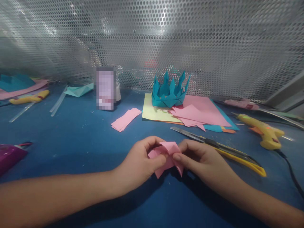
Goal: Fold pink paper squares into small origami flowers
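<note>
Above the blue tabletop [99, 158], a small folded piece of pink paper [169, 147] is held between both hands. My left hand [144, 158] pinches its left side, thumb in front and fingers behind. On the right side, my right hand [199, 156] grips a fold between thumb and index finger. Pointed corners of the paper stick out below the thumbs. Fingers hide part of its back. Just beyond my right hand lies a yellow-handled utility knife [220, 147] with its blade pointing left. Several pink paper strips [125, 119] lie stacked ahead of my left hand.
A teal folded-paper crown [169, 91] stands on coloured paper sheets [209, 110]. Yellow glue guns lie at right [263, 129] and left [30, 97]. A pixelated upright phone-like object [106, 88] stands before a perforated metal panel [133, 41]. A purple object [11, 156] sits at the left edge.
</note>
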Motion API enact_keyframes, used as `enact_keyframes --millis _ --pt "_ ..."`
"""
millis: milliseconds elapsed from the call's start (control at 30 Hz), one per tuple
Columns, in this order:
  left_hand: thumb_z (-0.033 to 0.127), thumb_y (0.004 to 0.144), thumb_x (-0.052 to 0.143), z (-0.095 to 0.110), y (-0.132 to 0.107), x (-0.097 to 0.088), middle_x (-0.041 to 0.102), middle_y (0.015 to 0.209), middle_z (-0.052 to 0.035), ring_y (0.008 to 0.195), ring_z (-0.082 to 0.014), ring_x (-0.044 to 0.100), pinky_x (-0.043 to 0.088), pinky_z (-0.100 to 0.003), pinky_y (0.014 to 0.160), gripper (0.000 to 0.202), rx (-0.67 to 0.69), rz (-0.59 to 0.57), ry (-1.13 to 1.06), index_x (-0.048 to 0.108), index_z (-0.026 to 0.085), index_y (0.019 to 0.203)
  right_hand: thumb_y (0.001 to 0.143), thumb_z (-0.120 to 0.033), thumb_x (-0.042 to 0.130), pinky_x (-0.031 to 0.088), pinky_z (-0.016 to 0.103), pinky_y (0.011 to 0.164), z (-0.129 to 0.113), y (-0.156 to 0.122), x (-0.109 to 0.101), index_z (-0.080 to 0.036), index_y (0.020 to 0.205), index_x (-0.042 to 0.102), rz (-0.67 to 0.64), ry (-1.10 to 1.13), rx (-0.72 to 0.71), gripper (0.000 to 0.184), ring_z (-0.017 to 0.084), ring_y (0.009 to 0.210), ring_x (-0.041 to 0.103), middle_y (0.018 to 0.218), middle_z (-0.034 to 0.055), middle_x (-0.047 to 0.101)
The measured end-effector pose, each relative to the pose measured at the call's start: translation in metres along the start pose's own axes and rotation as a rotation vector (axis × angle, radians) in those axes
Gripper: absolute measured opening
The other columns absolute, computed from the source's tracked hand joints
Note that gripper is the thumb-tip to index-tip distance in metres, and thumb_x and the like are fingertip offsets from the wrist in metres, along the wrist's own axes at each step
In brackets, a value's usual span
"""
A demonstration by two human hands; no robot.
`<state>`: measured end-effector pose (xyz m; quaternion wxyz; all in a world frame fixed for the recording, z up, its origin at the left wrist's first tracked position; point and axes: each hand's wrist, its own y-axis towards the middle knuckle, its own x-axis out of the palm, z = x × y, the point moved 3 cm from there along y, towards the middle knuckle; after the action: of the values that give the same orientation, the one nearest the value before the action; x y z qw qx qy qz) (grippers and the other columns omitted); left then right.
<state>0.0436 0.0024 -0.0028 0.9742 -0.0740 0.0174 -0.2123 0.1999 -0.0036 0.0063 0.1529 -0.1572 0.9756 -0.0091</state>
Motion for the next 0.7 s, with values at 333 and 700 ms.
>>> enact_keyframes --millis 333,700 --pt "0.013 0.073 0.056 0.0013 -0.0001 0.0015 0.053 0.072 0.0038 0.059 -0.0079 0.047 0.037 -0.019 0.054 0.015 -0.036 -0.031 -0.039 0.055 0.018 0.087 0.078 -0.033 0.061 0.044 0.021 0.053 -0.002 -0.0009 0.0033 -0.019 0.076 0.056 -0.028 0.096 -0.003 0.016 0.01 0.058 0.052 0.066 -0.0013 0.057" --pt "0.017 0.077 0.056 -0.0005 0.0003 0.0002 0.055 0.073 0.0034 0.06 -0.0083 0.048 0.039 -0.02 0.056 0.012 0.001 -0.043 -0.012 0.056 0.018 0.089 0.077 -0.036 0.062 0.043 0.021 0.051 0.0015 -0.0012 0.0008 -0.019 0.062 0.052 0.023 0.025 -0.002 0.025 0.01 0.053 0.05 0.057 -0.0027 0.054"
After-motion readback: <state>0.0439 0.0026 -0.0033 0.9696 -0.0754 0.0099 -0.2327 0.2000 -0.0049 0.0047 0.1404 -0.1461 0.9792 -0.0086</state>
